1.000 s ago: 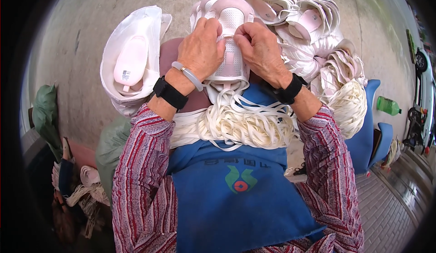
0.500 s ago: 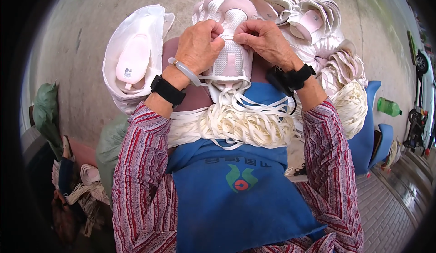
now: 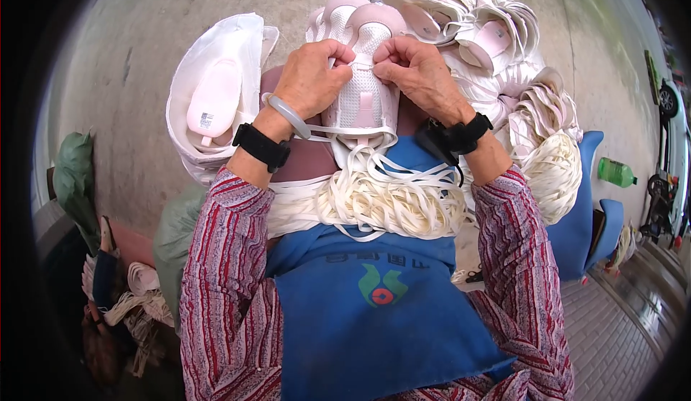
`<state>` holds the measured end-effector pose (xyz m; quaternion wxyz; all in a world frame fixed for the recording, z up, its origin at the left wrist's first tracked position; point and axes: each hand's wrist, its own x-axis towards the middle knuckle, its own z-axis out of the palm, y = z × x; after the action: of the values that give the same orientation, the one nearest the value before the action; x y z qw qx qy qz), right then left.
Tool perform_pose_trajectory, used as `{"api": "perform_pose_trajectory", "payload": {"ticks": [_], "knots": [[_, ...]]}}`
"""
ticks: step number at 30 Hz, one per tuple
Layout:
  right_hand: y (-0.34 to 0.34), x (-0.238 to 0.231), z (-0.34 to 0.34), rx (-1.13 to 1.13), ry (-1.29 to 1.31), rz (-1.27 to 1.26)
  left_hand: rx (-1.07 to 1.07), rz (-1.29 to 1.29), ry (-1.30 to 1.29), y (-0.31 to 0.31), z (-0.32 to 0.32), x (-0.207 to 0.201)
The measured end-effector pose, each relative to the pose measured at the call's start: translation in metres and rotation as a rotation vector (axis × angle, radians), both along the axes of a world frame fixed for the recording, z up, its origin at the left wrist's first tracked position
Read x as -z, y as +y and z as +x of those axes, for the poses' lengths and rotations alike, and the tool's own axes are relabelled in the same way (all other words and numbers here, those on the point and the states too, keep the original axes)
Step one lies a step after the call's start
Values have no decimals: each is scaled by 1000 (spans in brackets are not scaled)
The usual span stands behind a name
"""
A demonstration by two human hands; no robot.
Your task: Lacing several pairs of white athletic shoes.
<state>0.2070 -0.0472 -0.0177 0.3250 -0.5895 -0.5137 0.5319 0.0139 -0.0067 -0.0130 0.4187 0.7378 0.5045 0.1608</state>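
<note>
A white mesh shoe upper (image 3: pixel 354 113) with pink trim lies over my lap, its pink toe turned away from me. A short stretch of white shoelace (image 3: pixel 363 64) crosses its tongue between my two hands. On the left side of the opening, my left hand (image 3: pixel 317 74) is closed, thumb and forefinger pinching one end of that stretch. Opposite it, my right hand (image 3: pixel 414 74) pinches the other end at the right edge. The fingers partly cover the eyelets. Just behind this upper sit more pink-toed uppers (image 3: pixel 332 20).
A pile of loose white laces (image 3: pixel 392 199) lies across my lap above a blue apron (image 3: pixel 381 315). Nested uppers (image 3: pixel 216 99) stand at left; more stacked uppers (image 3: pixel 497 34) curve along the right. Farther right are a blue chair (image 3: pixel 576 235) and a green bottle (image 3: pixel 617 172).
Both hands have shifted slightly, staying pinched at the upper's opening. The right fingertips have moved a little nearer to me. The whole scene sits slightly lower in view.
</note>
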Motion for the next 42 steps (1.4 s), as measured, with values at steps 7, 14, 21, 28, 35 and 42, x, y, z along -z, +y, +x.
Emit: {"api": "perform_pose_trajectory", "payload": {"ticks": [7, 14, 21, 28, 35, 42], "knots": [[-13, -5, -17, -2, -372, 520, -26, 34, -36, -2, 4, 4], [-12, -2, -30, 10, -646, 701, -45, 73, -21, -6, 6, 3], [-19, -9, -17, -14, -663, 607, -51, 276, -6, -17, 11, 0], [-21, -3, -26, 18, -763, 512, -22, 223, -44, -14, 10, 1], [-15, 3, -33, 134, -535, 309, -48, 158, 11, -10, 11, -2], [-18, -2, -16, 54, -540, 417, 136, 415, 11, -6, 10, 2]]}}
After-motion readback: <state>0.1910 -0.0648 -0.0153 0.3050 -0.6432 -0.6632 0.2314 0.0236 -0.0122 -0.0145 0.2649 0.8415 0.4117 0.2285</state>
